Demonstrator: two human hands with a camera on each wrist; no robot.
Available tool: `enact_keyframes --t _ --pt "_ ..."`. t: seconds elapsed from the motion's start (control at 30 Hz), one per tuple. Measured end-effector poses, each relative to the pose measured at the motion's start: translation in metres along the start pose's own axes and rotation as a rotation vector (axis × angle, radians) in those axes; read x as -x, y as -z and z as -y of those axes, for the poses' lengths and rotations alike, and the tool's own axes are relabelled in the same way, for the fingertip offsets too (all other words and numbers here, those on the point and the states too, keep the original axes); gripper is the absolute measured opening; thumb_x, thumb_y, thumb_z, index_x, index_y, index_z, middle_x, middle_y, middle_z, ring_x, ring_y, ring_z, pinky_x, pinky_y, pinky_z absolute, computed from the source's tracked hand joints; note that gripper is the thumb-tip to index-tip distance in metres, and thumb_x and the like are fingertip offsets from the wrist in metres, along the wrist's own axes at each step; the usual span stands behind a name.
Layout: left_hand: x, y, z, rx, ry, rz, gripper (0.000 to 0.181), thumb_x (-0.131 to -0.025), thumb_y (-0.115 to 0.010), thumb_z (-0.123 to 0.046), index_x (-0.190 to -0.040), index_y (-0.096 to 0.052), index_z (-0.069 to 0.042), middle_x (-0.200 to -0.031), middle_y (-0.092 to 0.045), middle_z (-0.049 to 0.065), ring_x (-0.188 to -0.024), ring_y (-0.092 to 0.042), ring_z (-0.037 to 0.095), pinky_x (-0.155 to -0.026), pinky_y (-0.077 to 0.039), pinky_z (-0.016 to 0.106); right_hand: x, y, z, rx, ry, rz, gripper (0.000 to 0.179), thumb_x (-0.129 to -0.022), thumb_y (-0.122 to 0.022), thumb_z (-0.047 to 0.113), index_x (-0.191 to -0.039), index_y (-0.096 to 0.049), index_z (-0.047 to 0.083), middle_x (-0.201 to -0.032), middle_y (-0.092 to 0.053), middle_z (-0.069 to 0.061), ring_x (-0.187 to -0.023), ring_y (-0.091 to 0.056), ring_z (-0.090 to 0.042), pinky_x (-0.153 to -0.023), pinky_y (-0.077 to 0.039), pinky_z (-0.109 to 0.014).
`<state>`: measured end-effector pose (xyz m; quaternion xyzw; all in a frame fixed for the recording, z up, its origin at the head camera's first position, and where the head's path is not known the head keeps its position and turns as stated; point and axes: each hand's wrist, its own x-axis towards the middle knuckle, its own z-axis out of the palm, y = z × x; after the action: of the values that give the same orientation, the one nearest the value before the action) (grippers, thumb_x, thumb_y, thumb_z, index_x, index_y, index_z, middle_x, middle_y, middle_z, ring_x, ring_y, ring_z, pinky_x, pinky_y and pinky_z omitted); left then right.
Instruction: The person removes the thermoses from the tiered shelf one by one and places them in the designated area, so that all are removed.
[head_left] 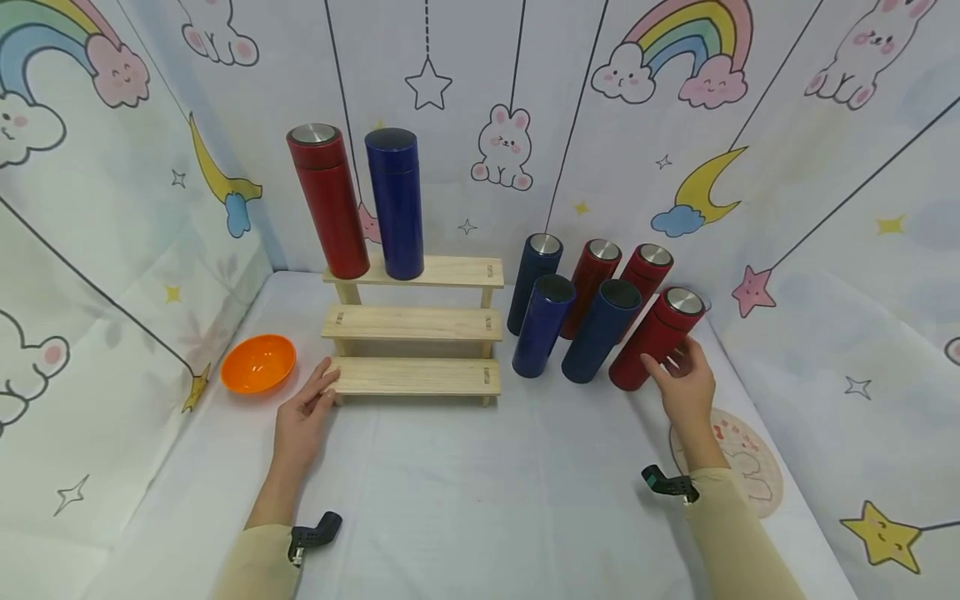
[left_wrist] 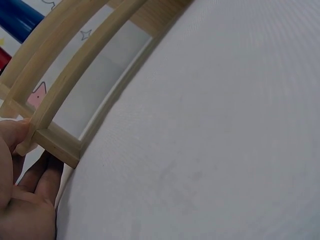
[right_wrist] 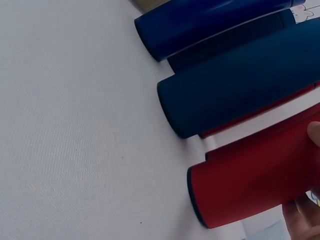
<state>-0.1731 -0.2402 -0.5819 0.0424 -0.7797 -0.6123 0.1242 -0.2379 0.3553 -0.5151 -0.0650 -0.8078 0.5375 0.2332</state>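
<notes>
At its left end, the lowest step of a three-tier wooden rack (head_left: 412,377) is gripped by my left hand (head_left: 303,412). In the left wrist view the thumb lies near the top of the rack's corner (left_wrist: 57,142), with fingers beneath it. My right hand (head_left: 686,387) holds the front red thermos (head_left: 656,340) low on its body, thumb on the near side; the right wrist view shows its dark-rimmed base (right_wrist: 197,197) close over the white cloth. A red thermos (head_left: 330,208) and a blue thermos (head_left: 395,208) stand on the top tier.
Beside the held thermos stand two more red thermoses (head_left: 592,283) and several blue ones, including a dark blue thermos (head_left: 600,333). An orange bowl (head_left: 258,364) sits left of the rack. A round printed mat (head_left: 750,467) lies under the right forearm. Patterned cloth walls (head_left: 465,208) enclose the table.
</notes>
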Motion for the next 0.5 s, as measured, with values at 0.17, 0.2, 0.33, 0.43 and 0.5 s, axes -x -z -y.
enact_keyframes --t 0.17,0.2,0.33,0.43,0.5 --pt "0.000 0.001 -0.001 0.004 -0.002 0.000 0.038 -0.112 -0.061 -0.011 -0.150 -0.067 -0.012 -0.167 -0.047 -0.006 -0.156 -0.039 0.011 -0.108 -0.041 0.009 0.002 0.000 0.000 0.016 -0.010 0.016 0.075 -0.096 -0.086 0.018 -0.162 -0.050 0.017 -0.153 -0.059 -0.013 -0.139 -0.060 -0.030 -0.115 -0.050 -0.042" --pt "0.000 0.001 -0.001 0.007 -0.005 0.002 0.038 -0.112 -0.062 -0.011 -0.150 -0.067 -0.011 -0.167 -0.047 -0.005 -0.156 -0.039 0.012 -0.108 -0.041 0.009 0.003 0.001 0.001 0.024 -0.016 0.019 0.077 -0.096 -0.086 0.020 -0.163 -0.048 0.017 -0.154 -0.058 -0.013 -0.139 -0.059 -0.031 -0.115 -0.050 -0.042" --pt "0.000 0.000 -0.001 0.024 -0.012 0.010 0.038 -0.112 -0.062 -0.011 -0.150 -0.067 -0.010 -0.168 -0.047 -0.003 -0.157 -0.039 0.017 -0.107 -0.041 0.009 0.006 0.005 0.004 0.081 -0.013 0.020 0.083 -0.097 -0.085 0.026 -0.167 -0.041 0.022 -0.157 -0.055 -0.011 -0.141 -0.057 -0.032 -0.117 -0.048 -0.041" --pt "0.000 0.000 0.000 0.027 0.000 0.009 0.039 -0.112 -0.061 -0.008 -0.151 -0.065 -0.008 -0.169 -0.045 0.000 -0.157 -0.038 0.019 -0.107 -0.040 0.007 0.003 0.009 0.011 0.103 0.046 -0.007 0.083 -0.097 -0.085 0.025 -0.167 -0.040 0.024 -0.156 -0.057 -0.010 -0.142 -0.057 -0.029 -0.119 -0.045 -0.037" --pt "0.000 0.000 0.000 0.033 0.001 0.004 0.039 -0.112 -0.061 -0.007 -0.151 -0.065 -0.008 -0.169 -0.045 0.000 -0.157 -0.038 0.020 -0.106 -0.040 0.007 -0.003 0.015 0.018 0.097 0.091 -0.015 0.081 -0.098 -0.084 0.022 -0.166 -0.041 0.026 -0.155 -0.058 -0.010 -0.142 -0.056 -0.026 -0.120 -0.044 -0.035"
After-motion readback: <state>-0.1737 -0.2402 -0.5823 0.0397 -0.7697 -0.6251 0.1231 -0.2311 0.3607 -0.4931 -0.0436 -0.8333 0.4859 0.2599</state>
